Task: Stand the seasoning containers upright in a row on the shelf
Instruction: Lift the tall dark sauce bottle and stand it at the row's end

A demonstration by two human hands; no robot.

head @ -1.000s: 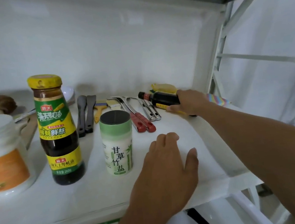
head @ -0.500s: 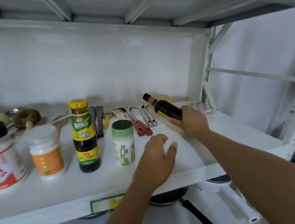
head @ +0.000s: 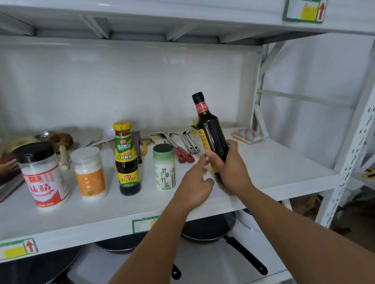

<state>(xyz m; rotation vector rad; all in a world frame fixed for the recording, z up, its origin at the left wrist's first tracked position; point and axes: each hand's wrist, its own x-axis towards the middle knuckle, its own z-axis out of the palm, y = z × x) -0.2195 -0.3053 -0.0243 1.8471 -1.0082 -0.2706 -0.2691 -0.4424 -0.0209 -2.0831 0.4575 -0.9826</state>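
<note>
The jar [head: 42, 176] with the black cap reads 味精 in red. The green-capped shaker [head: 165, 168] reads 甘草竹盐 in dark characters. Tags [head: 304, 8] on the shelf edges carry red up-arrows. Print on the yellow-capped bottle [head: 126, 158], the tall bottle [head: 211, 134] and the orange-labelled jar [head: 89, 175] is too small to read.

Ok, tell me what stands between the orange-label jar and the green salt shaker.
In the head view, only the yellow-capped sauce bottle stands upright between the orange-label jar and the green salt shaker.

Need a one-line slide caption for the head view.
Right hand holds a dark bottle upright beside four standing containers; left hand reaches in open.
</note>
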